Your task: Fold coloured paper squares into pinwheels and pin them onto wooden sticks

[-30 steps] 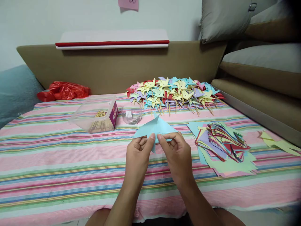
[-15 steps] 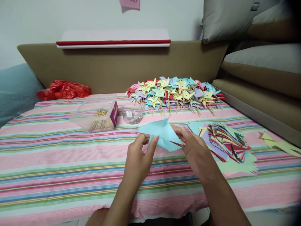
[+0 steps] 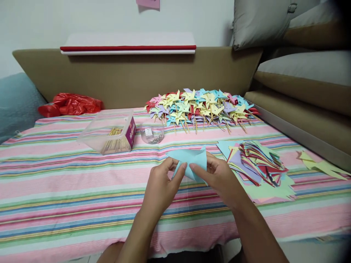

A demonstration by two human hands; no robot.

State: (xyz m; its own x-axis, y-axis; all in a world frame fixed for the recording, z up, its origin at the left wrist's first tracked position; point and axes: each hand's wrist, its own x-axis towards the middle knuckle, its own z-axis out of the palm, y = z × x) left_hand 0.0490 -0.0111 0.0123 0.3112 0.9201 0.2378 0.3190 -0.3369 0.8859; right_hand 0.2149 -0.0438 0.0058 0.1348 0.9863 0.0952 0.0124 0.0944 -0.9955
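Note:
Both hands hold a light blue cut paper sheet [image 3: 192, 159] just above the striped cloth, at the middle of the view. My left hand [image 3: 161, 184] pinches its lower left part between thumb and fingers. My right hand [image 3: 219, 177] grips its right side, thumb pressed on a folded flap. To the right lies a stack of coloured cut paper sheets [image 3: 257, 164]. Behind it is a heap of finished paper pinwheels on sticks [image 3: 200, 107].
A clear plastic box of wooden sticks [image 3: 112, 137] and a small clear cup of pins [image 3: 152, 134] stand at the back left. A red plastic bag [image 3: 72, 104] lies far left. Yellow-green paper scraps [image 3: 319, 164] lie far right. Sofa cushions [image 3: 301, 73] rise on the right.
The blue sheet has been turned and a flap folded inward. My right hand moved back toward the centre, and its thumb now presses on the paper.

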